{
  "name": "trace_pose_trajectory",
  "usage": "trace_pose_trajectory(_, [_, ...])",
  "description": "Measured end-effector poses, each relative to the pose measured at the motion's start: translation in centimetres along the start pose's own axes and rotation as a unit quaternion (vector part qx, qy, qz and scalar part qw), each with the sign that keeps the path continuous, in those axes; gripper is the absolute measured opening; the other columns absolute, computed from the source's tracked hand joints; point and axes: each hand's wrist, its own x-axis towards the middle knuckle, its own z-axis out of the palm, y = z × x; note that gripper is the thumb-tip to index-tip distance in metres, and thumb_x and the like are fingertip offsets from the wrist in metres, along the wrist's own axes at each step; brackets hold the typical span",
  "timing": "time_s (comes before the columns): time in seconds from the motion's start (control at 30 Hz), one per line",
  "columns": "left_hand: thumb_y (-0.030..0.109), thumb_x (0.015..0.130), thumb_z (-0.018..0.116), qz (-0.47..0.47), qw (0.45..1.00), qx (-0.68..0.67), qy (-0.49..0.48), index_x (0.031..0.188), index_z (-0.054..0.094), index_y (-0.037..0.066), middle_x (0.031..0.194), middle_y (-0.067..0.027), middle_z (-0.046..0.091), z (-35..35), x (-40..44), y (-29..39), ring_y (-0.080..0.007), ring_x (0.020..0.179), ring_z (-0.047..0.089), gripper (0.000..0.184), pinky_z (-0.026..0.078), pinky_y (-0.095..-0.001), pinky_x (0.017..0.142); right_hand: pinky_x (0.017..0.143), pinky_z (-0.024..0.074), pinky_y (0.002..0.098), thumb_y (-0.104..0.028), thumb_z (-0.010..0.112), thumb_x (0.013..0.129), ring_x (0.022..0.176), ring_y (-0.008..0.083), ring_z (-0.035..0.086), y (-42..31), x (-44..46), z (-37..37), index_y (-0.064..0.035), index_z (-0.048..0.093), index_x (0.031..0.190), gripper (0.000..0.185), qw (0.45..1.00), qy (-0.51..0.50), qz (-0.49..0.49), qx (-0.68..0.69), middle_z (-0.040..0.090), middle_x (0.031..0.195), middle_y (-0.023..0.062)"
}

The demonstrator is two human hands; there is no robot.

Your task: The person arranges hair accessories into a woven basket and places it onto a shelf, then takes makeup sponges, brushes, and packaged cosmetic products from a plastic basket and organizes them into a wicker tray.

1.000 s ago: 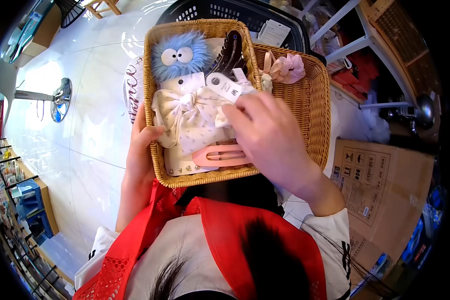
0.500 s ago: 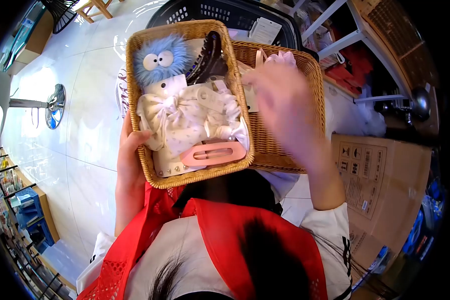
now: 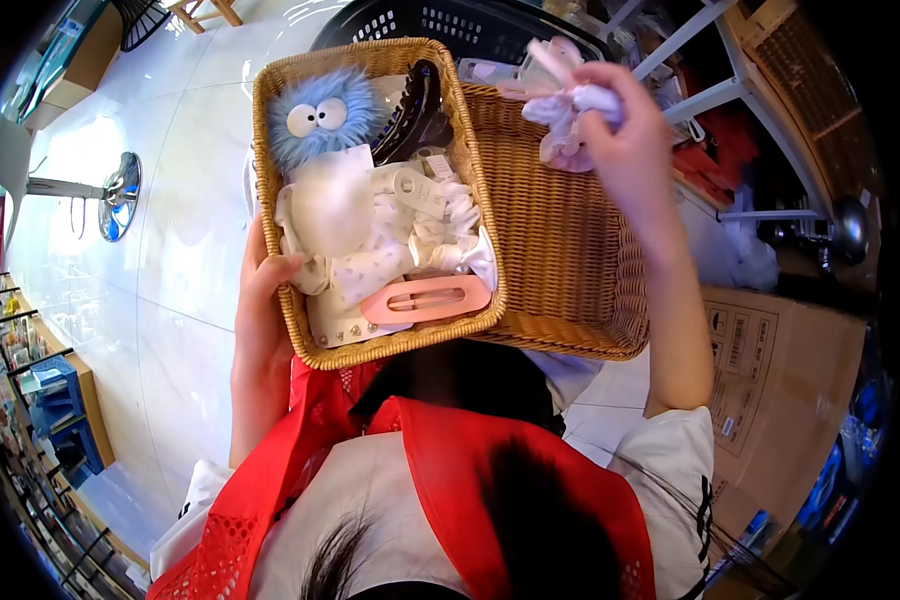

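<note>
R hand (image 3: 625, 125) has a pink-lilac scrunchie (image 3: 565, 128) btwn thumb & fingers, just off front wicker basket's (image 3: 400, 349) far R corner; scrunchie partly covered by fingers. L hand (image 3: 263, 290) grips same basket's L rim, thumb on top, other fingers mostly hidden. Inside it: blue googly-eyed pompom (image 3: 320, 148) far L, blk claw clip (image 3: 410, 115) far R, pink hair clip (image 3: 382, 306) near end. Pale blur obscures white dotted fabric (image 3: 372, 270) mid-L. 2nd wicker basket (image 3: 560, 250), to its R, partly hidden; blk plastic basket (image 3: 450, 22) beyond, cut off.
</note>
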Motion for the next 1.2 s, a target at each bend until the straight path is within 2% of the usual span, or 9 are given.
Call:
trace_pose_trajectory(0.1, [0.006,0.07,0.045,-0.006,1.0,-0.003,0.001,0.136,0.028,-0.001,0.126,-0.0198,0.046,0.7,0.4,0.0,-0.0271,0.113,0.051,0.069,0.043,-0.0359,0.095,0.059,0.0472,0.0207,0.005,0.048,0.074,0.072,0.008,0.059,-2.9,1.0,-2.1,0.0,0.059,0.1,0.029,0.958,-0.053,0.04,0.28,0.062,0.085,0.0111])
trace_pose_trajectory(0.13, [0.005,0.069,0.045,-0.008,1.0,-0.003,0.006,0.136,0.028,-0.002,0.126,-0.0198,0.046,1.0,0.4,0.0,-0.0271,0.113,0.051,0.069,0.043,-0.0359,0.095,0.057,0.0456,0.0207,0.006,0.047,0.071,0.07,0.0057,0.057,-3.7,1.1,-2.6,0.0018,0.061,0.09,0.024,0.947,-0.109,0.03,0.302,0.061,0.082,0.008])
trace_pose_trajectory(0.23, [0.004,0.069,0.045,-0.006,1.0,0.001,-0.005,0.136,0.027,-0.002,0.126,-0.0197,0.046,1.4,0.5,-0.1,-0.0271,0.114,0.051,0.07,0.044,-0.0356,0.094,0.054,0.0451,0.0254,0.002,0.053,0.07,0.068,0.0096,0.06,-5.4,1.9,-2.6,0.0005,0.063,0.079,0.014,0.884,-0.404,-0.134,0.194,0.064,0.083,0.0067])
trace_pose_trajectory(0.33, [0.003,0.068,0.045,-0.016,1.0,-0.001,-0.024,0.137,0.025,-0.003,0.127,-0.0199,0.045,1.8,0.4,-0.1,-0.027,0.114,0.051,0.072,0.044,-0.0352,0.094,0.073,0.0437,0.0311,0.0,0.057,0.059,0.076,0.0187,0.056,-10.1,1.2,0.2,-0.0047,0.059,0.063,0.006,0.764,-0.582,-0.222,-0.168,0.058,0.079,0.0066])
trace_pose_trajectory(0.43, [0.002,0.067,0.045,-0.021,0.999,-0.012,-0.03,0.138,0.023,-0.003,0.128,-0.0205,0.044,2.4,-0.1,0.0,-0.0276,0.116,0.049,0.074,0.043,-0.0356,0.095,0.076,0.0427,0.0348,-0.005,0.059,0.06,0.078,0.02,0.055,-7.9,-0.7,3.1,-0.0066,0.058,0.066,0.007,0.823,-0.405,-0.376,-0.129,0.057,0.078,0.0055])
trace_pose_trajectory(0.57, [0.001,0.067,0.046,-0.023,0.999,-0.019,-0.031,0.138,0.022,-0.003,0.13,-0.0207,0.042,2.0,-0.4,-0.1,-0.0285,0.117,0.049,0.074,0.043,-0.0362,0.096,0.074,0.0431,0.0366,-0.008,0.062,0.066,0.084,0.0254,0.055,-7.1,-0.1,1.8,-0.0061,0.061,0.08,0.014,0.911,-0.213,-0.347,-0.062,0.056,0.085,0.0076])
trace_pose_trajectory(0.73, [0.001,0.067,0.046,-0.02,0.998,-0.029,-0.042,0.138,0.021,-0.003,0.129,-0.0205,0.042,2.0,-0.2,0.0,-0.0286,0.117,0.048,0.075,0.042,-0.036,0.097,0.08,0.0453,0.0371,-0.006,0.068,0.066,0.096,0.0315,0.053,-7.7,-3.8,-1.3,-0.0043,0.056,0.094,0.03,0.942,-0.279,-0.15,-0.113,0.054,0.101,0.0124])
trace_pose_trajectory(1.07, [0.001,0.067,0.047,-0.009,0.999,-0.019,-0.034,0.138,0.022,-0.002,0.129,-0.02,0.042,2.4,-0.1,-0.3,-0.0281,0.117,0.048,0.075,0.042,-0.0365,0.098,0.087,0.0431,0.0366,-0.008,0.068,0.068,0.103,0.0309,0.051,-4.8,-6.1,0.8,-0.0019,0.057,0.094,0.029,0.935,-0.216,-0.258,-0.109,0.049,0.11,0.0166])
trace_pose_trajectory(1.2, [0.001,0.067,0.046,-0.022,0.999,-0.028,-0.034,0.137,0.023,-0.002,0.128,-0.0199,0.042,2.6,-0.2,-0.1,-0.0278,0.117,0.048,0.074,0.042,-0.0365,0.097,0.085,0.0436,0.037,-0.008,0.068,0.072,0.1,0.0291,0.052,-5.4,-6.3,1.3,-0.0011,0.056,0.098,0.03,0.988,-0.056,-0.103,-0.097,0.052,0.105,0.0169])
